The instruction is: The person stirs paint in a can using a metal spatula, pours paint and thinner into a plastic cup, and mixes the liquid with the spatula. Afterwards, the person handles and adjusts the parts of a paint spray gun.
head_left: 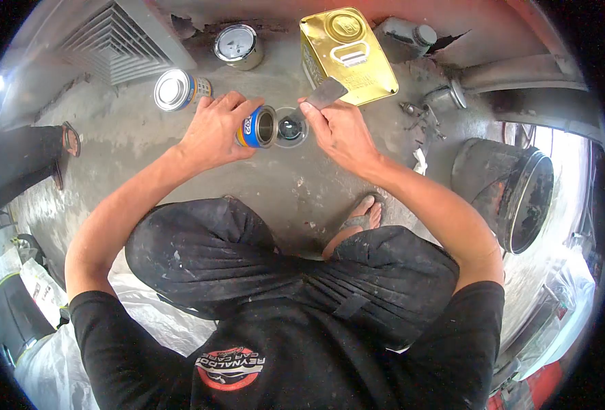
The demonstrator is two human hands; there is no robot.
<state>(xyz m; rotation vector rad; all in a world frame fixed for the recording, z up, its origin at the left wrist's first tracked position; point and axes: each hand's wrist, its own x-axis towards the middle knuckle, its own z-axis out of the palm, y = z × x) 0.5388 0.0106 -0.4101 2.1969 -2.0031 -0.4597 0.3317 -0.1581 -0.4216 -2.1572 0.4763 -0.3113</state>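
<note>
My left hand (pixel 213 131) is wrapped round a small blue and orange can (pixel 252 130), which is tipped on its side with its open mouth facing right. Just beside that mouth stands a clear cup (pixel 293 140) with something dark inside. My right hand (pixel 344 134) grips a flat grey scraper (pixel 327 93) on the cup's right side, its broad end pointing up and away from me. Whether the fingers of my right hand touch the cup, I cannot tell.
Beyond my hands stand another small can (pixel 172 90), a lidded tin (pixel 237 44), a gold rectangular can (pixel 370 75) and a grey bottle (pixel 406 37). A spray gun (pixel 422 115) lies right, near a large dark bucket (pixel 497 184). Another person's leg (pixel 22 160) shows left.
</note>
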